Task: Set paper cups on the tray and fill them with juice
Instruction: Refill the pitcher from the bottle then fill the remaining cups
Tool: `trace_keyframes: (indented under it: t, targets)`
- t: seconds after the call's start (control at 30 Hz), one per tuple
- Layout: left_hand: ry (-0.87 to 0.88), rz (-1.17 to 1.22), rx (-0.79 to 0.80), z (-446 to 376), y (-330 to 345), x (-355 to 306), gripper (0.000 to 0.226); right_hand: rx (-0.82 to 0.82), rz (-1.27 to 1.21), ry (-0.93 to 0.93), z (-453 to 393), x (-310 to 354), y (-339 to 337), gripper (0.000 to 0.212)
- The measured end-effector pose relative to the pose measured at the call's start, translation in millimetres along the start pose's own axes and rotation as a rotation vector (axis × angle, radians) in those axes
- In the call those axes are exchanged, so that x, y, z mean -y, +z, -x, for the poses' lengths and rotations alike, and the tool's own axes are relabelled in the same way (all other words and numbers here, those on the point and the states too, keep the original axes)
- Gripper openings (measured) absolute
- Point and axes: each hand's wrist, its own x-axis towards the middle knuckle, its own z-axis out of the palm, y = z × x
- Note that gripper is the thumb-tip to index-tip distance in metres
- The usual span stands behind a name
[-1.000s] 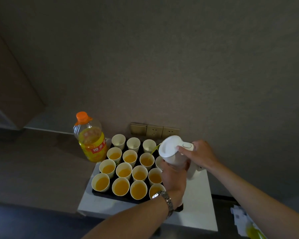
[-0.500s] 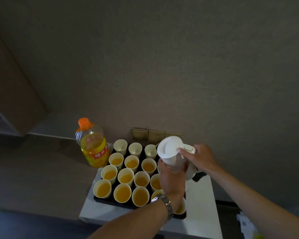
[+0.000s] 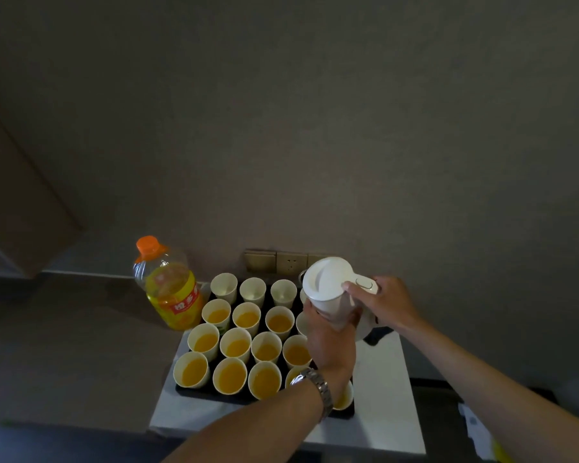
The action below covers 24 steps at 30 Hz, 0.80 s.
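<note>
The juice bottle (image 3: pixel 168 289) stands off the far left corner of the white table (image 3: pixel 381 379), orange cap on, roughly half full of yellow-orange juice and just beside the far left paper cup. On the black tray (image 3: pixel 194 392), which covers the table's left and middle, the paper cups (image 3: pixel 236 344) stand in close rows: those in the three rows nearest the front edge hold orange juice, while the visible cups of the far row (image 3: pixel 253 289) look empty and white inside. Further right, the left hand (image 3: pixel 330 342) curls its fingers around the lower body of a white lidded jug (image 3: pixel 328 289) held above the tray's far right corner, and the right hand (image 3: pixel 388 305) closes on the jug's handle with the thumb near the lid button. What the jug holds cannot be seen through its lid. The step appears to be filling the far row; a good pour would bring the spout low over one empty cup, tilt slowly, keep the lower hand steadying the weight, and stop short of the rim, since the crowded cups could tip or catch drips.
</note>
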Motion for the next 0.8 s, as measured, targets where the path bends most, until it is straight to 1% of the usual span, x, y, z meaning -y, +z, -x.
trace_keyframes:
  t: [0.2, 0.33, 0.5, 0.63, 0.8]
  targets:
    - [-0.013, -0.003, 0.003, 10, 16, 5, 0.093, -0.022, -0.024, 0.024, 6, -14, -12, 0.045]
    - [-0.047, -0.048, 0.034, 18, 27, 8, 0.094, -0.037, -0.025, 0.029, 10, -26, -19, 0.046]
    - [-0.047, -0.115, 0.044, 25, 38, 8, 0.093, -0.027, 0.016, 0.023, 12, -38, -29, 0.048]
    - [-0.065, -0.022, 0.091, 29, 45, 13, 0.098, -0.012, 0.005, 0.022, 15, -43, -36, 0.043]
    - [-0.076, -0.007, 0.088, 36, 54, 16, 0.089, 0.02, 0.032, 0.015, 17, -48, -39, 0.041]
